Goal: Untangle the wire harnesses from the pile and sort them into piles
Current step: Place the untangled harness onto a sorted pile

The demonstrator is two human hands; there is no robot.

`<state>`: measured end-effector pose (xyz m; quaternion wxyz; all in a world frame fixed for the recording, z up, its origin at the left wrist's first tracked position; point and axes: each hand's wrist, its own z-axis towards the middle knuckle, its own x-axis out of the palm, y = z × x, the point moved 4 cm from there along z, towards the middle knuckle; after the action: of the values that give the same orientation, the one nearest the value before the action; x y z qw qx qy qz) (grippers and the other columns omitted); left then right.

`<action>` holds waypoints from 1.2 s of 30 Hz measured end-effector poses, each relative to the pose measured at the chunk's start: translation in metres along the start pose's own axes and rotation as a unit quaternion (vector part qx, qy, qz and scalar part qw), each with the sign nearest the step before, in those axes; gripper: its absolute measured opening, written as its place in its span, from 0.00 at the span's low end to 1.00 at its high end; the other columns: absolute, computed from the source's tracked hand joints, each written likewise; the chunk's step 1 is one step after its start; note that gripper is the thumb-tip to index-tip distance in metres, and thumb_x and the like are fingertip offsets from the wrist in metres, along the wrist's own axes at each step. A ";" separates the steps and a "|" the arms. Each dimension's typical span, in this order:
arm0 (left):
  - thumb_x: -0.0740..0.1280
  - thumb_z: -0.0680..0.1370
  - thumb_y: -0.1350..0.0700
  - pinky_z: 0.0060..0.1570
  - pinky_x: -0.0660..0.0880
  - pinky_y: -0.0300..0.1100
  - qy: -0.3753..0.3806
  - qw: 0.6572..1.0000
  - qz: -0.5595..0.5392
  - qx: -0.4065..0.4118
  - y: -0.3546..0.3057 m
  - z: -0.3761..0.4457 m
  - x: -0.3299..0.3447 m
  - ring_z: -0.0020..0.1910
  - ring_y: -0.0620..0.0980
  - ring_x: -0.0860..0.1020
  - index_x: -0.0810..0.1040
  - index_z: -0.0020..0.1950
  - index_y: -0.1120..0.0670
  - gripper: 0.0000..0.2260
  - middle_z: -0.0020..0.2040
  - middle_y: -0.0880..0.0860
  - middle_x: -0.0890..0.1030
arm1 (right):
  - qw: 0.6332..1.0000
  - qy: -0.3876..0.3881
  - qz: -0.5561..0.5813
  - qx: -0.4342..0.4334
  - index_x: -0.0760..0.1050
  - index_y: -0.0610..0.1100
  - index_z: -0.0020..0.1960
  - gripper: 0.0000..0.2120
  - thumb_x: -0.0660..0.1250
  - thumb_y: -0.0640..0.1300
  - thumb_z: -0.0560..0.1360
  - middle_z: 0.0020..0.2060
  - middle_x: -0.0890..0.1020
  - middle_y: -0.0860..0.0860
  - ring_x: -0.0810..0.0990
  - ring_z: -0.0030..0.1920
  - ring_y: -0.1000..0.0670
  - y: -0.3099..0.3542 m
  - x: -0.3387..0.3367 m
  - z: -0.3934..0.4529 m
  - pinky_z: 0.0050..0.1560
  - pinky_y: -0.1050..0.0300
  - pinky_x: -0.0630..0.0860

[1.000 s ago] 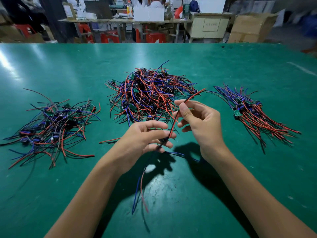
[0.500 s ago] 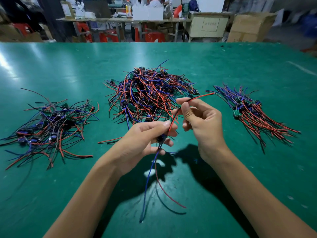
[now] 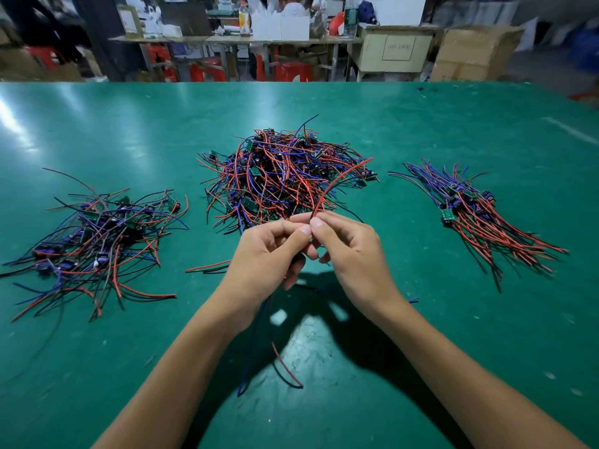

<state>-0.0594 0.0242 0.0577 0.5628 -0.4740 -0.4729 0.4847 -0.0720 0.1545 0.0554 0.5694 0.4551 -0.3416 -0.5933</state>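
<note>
Both hands meet above the green table [image 3: 453, 335], fingers curled round one harness [image 3: 337, 181]: the left hand [image 3: 269, 254] and right hand [image 3: 348, 251] pinch it thumb to thumb, its red wire arching up and right over the middle pile [image 3: 278, 176], blue and red tails [image 3: 256, 361] hanging below the left wrist. The tangled middle pile lies just beyond the hands. A looser pile [image 3: 97, 234] sits well to the left, a combed pile [image 3: 479, 218] to the right. The mat is glossy and catches glare at far left. Behind it stand a cluttered bench [image 3: 233, 38], red stools [image 3: 207, 69], a cream cabinet [image 3: 393, 51] and a cardboard box [image 3: 470, 50].
</note>
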 end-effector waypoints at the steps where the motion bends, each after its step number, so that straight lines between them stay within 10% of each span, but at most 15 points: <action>1: 0.64 0.83 0.62 0.20 0.65 0.35 -0.001 1.000 0.008 0.007 0.000 0.000 0.000 0.24 0.44 0.68 0.80 0.43 0.59 0.10 0.32 0.50 0.79 | 1.000 -0.005 -0.001 -0.002 0.85 0.46 0.53 0.13 0.61 0.44 0.82 0.38 0.83 0.60 0.79 0.40 0.60 0.000 0.001 -0.001 0.44 0.66 0.72; 17: 0.69 0.79 0.63 0.36 0.70 0.31 0.109 0.968 0.219 0.061 0.012 -0.007 0.016 0.29 0.39 0.76 0.76 0.36 0.51 0.13 0.29 0.46 0.81 | 0.948 -0.129 0.188 0.223 0.75 0.49 0.45 0.10 0.56 0.43 0.81 0.47 0.88 0.52 0.77 0.29 0.54 -0.010 -0.025 0.010 0.27 0.63 0.72; 21: 0.68 0.80 0.65 0.31 0.68 0.29 0.135 0.974 0.179 0.035 0.007 -0.007 0.018 0.25 0.38 0.73 0.75 0.36 0.53 0.13 0.28 0.47 0.80 | 0.915 -0.053 0.277 0.288 0.77 0.50 0.46 0.09 0.60 0.47 0.81 0.33 0.84 0.54 0.77 0.30 0.53 -0.011 -0.034 0.013 0.31 0.62 0.74; 29: 0.66 0.81 0.64 0.18 0.62 0.32 0.170 0.974 0.135 -0.056 0.001 -0.007 0.005 0.18 0.43 0.67 0.74 0.38 0.56 0.12 0.27 0.51 0.79 | 0.990 -0.022 0.081 0.110 0.80 0.47 0.45 0.15 0.57 0.42 0.84 0.28 0.81 0.48 0.68 0.21 0.51 0.000 -0.034 0.020 0.24 0.63 0.67; 36: 0.66 0.82 0.62 0.21 0.67 0.36 0.088 0.990 0.101 -0.042 0.000 -0.003 -0.003 0.28 0.53 0.78 0.76 0.39 0.57 0.11 0.32 0.56 0.82 | 0.971 0.065 0.156 0.172 0.82 0.47 0.56 0.18 0.54 0.50 0.86 0.44 0.87 0.46 0.77 0.30 0.52 -0.005 -0.013 0.011 0.30 0.60 0.70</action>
<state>-0.0563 0.0209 0.0573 0.5300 -0.5835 -0.3913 0.4748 -0.0848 0.1668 0.0569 0.5895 0.5245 -0.4675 -0.3986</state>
